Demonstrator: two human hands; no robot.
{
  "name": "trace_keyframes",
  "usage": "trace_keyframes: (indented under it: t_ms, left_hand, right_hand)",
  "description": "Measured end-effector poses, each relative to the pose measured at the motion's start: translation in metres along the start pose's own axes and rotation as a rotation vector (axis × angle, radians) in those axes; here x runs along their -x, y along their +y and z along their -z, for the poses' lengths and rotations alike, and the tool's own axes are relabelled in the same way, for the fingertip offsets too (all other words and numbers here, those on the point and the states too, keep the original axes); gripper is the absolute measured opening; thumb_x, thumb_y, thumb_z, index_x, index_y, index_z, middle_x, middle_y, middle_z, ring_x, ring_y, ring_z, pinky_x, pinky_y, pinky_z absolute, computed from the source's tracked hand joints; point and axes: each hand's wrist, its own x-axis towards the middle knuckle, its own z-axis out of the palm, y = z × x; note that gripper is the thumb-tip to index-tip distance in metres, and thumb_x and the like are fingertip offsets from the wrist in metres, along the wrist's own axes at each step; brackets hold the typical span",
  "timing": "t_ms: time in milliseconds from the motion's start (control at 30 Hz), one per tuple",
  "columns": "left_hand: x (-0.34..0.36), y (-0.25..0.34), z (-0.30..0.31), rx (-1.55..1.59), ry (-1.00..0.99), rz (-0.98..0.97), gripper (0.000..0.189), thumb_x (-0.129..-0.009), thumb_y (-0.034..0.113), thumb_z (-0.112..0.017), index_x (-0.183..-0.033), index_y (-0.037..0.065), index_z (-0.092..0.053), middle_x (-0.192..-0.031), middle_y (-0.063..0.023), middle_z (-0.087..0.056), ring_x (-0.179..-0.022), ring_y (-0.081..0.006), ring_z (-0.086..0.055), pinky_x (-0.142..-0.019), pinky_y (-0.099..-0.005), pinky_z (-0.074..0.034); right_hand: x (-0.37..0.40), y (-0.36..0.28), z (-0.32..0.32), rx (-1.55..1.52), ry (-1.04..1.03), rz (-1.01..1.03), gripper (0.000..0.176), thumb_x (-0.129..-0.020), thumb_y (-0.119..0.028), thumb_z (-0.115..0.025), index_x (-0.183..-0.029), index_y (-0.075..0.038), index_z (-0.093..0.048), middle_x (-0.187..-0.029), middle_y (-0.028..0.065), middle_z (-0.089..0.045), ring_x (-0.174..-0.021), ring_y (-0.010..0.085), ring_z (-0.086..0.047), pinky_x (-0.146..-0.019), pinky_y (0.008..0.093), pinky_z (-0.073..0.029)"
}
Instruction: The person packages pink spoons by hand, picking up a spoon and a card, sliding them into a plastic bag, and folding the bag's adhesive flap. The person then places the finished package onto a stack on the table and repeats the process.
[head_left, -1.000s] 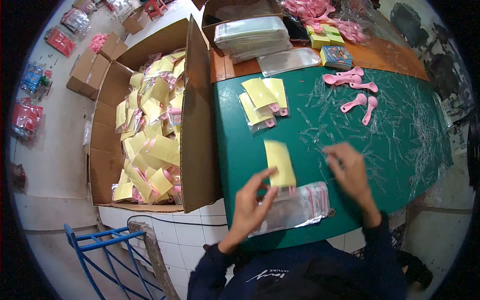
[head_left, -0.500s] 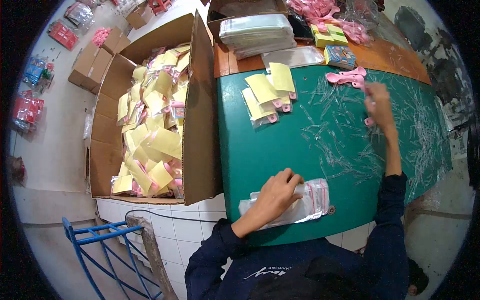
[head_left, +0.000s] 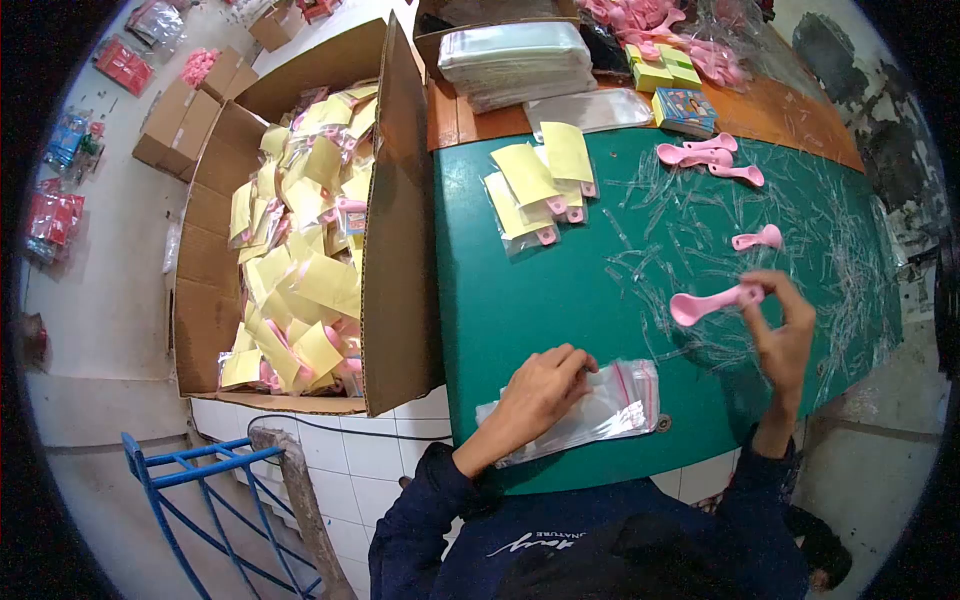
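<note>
Between the fingertips of my right hand [head_left: 785,335] is the handle end of a pink spoon [head_left: 712,303], its bowl pointing left over the table. My left hand [head_left: 545,395] rests on a stack of clear plastic bags [head_left: 625,400] with its fingers curled on the top bag. A small pink spoon [head_left: 758,238] lies beyond my right hand. Farther back, several more pink spoons [head_left: 738,174] lie close together. Packed bags with yellow cards [head_left: 525,178] lie at the table's left side.
A tall cardboard box [head_left: 405,230] full of packed bags stands left of the green table [head_left: 540,305]. Clear plastic strips [head_left: 690,260] litter the right half. Film sleeves [head_left: 515,60], small card stacks [head_left: 685,110] and a pink spoon pile [head_left: 640,15] sit at the back. A blue trolley [head_left: 210,470] stands lower left.
My right hand has come back toward me from the rear spoons, now carrying a pink spoon. My left hand stays on the bags, and the top bag's edge looks lifted a little.
</note>
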Motion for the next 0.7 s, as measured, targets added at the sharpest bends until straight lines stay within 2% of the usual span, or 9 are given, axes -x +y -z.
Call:
trace_keyframes:
  t_ms: [100, 200, 267, 367, 433, 467, 533, 567, 700]
  left_hand:
    - [-0.003, -0.002, 0.002, 0.095, -0.006, 0.033, 0.019, -0.077, 0.016, -0.067, -0.091, 0.006, -0.058, -0.079, -0.0087, -0.061, -0.072, -0.0255, -0.061, -0.06, -0.0351, -0.047]
    - [-0.003, 0.001, 0.005, 0.135, 0.0, 0.079, 0.016, -0.08, 0.016, -0.066, -0.09, 0.005, -0.058, -0.082, -0.0107, -0.064, -0.072, -0.0267, -0.064, -0.057, -0.0336, -0.05]
    - [-0.001, 0.003, 0.007, 0.104, -0.017, 0.109, 0.016, -0.082, 0.016, -0.064, -0.09, 0.004, -0.057, -0.085, -0.012, -0.066, -0.073, -0.0274, -0.065, -0.057, -0.0327, -0.051]
    - [0.001, 0.012, 0.015, 0.114, 0.038, 0.192, 0.015, -0.082, 0.013, -0.064, -0.088, 0.001, -0.056, -0.089, -0.0119, -0.067, -0.079, -0.0249, -0.066, -0.064, -0.0324, -0.053]
    - [0.0, 0.011, 0.023, 0.254, 0.167, 0.101, 0.014, -0.083, 0.009, -0.063, -0.09, 0.0, -0.054, -0.092, -0.0127, -0.067, -0.082, -0.0224, -0.066, -0.068, -0.0314, -0.053]
    - [0.001, 0.01, 0.026, 0.323, 0.232, 0.055, 0.014, -0.084, 0.007, -0.062, -0.091, -0.001, -0.053, -0.093, -0.0131, -0.067, -0.084, -0.0211, -0.066, -0.071, -0.031, -0.053]
    - [0.003, 0.009, 0.03, 0.616, 0.115, 0.253, 0.016, -0.084, 0.004, -0.061, -0.094, -0.002, -0.051, -0.094, -0.0139, -0.067, -0.087, -0.0193, -0.065, -0.074, -0.03, -0.052]
    - [0.004, 0.009, 0.03, 0.762, 0.059, 0.354, 0.017, -0.085, 0.003, -0.061, -0.096, -0.002, -0.049, -0.094, -0.0143, -0.067, -0.088, -0.0184, -0.064, -0.076, -0.0296, -0.052]
    - [0.004, 0.004, 0.022, 0.773, -0.018, 0.398, 0.021, -0.085, 0.008, -0.062, -0.1, -0.001, -0.05, -0.088, -0.0122, -0.068, -0.084, -0.0164, -0.066, -0.073, -0.0263, -0.052]
  right_hand:
    - [0.017, 0.0, -0.012, -0.376, -0.124, -0.156, 0.018, -0.076, -0.006, -0.065, -0.093, -0.002, -0.063, -0.084, 0.0062, -0.063, -0.08, 0.0111, -0.057, -0.074, 0.0257, -0.044]
    - [0.026, 0.006, -0.028, -0.436, -0.235, -0.114, 0.017, -0.075, -0.006, -0.066, -0.092, -0.001, -0.063, -0.082, 0.008, -0.063, -0.075, 0.0112, -0.058, -0.071, 0.0253, -0.045]
    - [0.027, 0.003, -0.036, -0.304, -0.252, -0.113, 0.017, -0.075, -0.006, -0.066, -0.091, 0.0, -0.063, -0.079, 0.0083, -0.064, -0.072, 0.0118, -0.059, -0.068, 0.0252, -0.046]
    - [0.028, 0.005, -0.039, -0.216, -0.268, -0.109, 0.017, -0.075, -0.006, -0.066, -0.09, 0.001, -0.063, -0.077, 0.0083, -0.064, -0.068, 0.0122, -0.06, -0.064, 0.0256, -0.047]
    - [0.028, 0.004, -0.036, -0.197, -0.282, -0.115, 0.017, -0.075, -0.006, -0.066, -0.091, 0.001, -0.062, -0.077, 0.0086, -0.064, -0.069, 0.0123, -0.06, -0.065, 0.0256, -0.047]
    - [0.028, 0.003, -0.034, -0.199, -0.281, -0.107, 0.017, -0.075, -0.006, -0.066, -0.091, 0.001, -0.063, -0.077, 0.0082, -0.064, -0.069, 0.0119, -0.06, -0.065, 0.0255, -0.047]
    - [0.027, 0.0, -0.033, -0.203, -0.279, -0.087, 0.018, -0.075, -0.005, -0.066, -0.091, 0.0, -0.063, -0.077, 0.0073, -0.064, -0.07, 0.0111, -0.059, -0.066, 0.0252, -0.046]
    - [0.027, -0.001, -0.034, -0.259, -0.211, -0.106, 0.018, -0.075, -0.005, -0.066, -0.092, 0.0, -0.063, -0.078, 0.0069, -0.064, -0.072, 0.0107, -0.058, -0.067, 0.0247, -0.046]
    - [0.032, -0.01, -0.04, -0.463, -0.029, -0.137, 0.019, -0.076, -0.002, -0.067, -0.094, 0.0, -0.062, -0.084, 0.0055, -0.063, -0.078, 0.0099, -0.056, -0.073, 0.0232, -0.044]
